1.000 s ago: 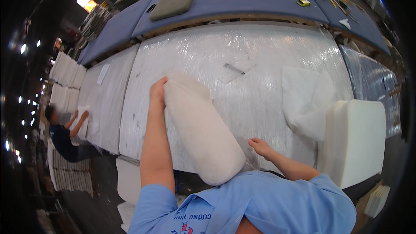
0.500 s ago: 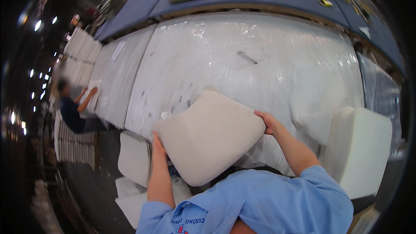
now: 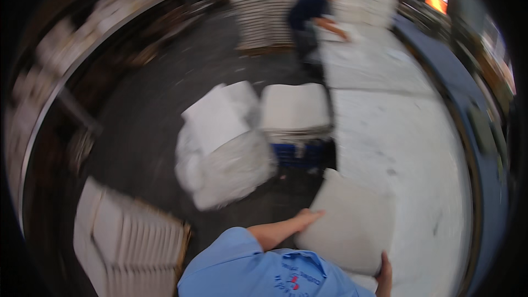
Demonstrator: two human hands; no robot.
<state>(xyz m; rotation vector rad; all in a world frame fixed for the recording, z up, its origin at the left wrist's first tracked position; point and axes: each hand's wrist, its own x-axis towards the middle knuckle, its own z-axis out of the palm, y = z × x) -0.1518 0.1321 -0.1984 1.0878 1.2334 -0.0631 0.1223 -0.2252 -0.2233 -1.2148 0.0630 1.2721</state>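
Observation:
A pale beige, rounded-square seat cushion [image 3: 349,223] is held in front of me by both hands, at the near left edge of the plastic-covered table [image 3: 407,148]. My left hand [image 3: 309,218] grips its left side, with the thumb or fingers lying over the top. At the cushion's near right corner is my right hand [image 3: 384,269], its fingers wrapped round the edge and partly hidden. The picture is smeared by motion, and the cushion's underside cannot be seen.
Ahead stands a stack of similar cushions [image 3: 295,105] on a blue crate [image 3: 300,154]. Left of it is a plastic-wrapped white bundle [image 3: 225,170]. More stacked cushions [image 3: 137,236] stand at lower left. A co-worker [image 3: 311,16] leans over the table's far end. A blue-topped bench [image 3: 440,71] runs along the right.
My view has swung left, from across the table to along it and over the floor. The cushion has turned with me, still between both hands.

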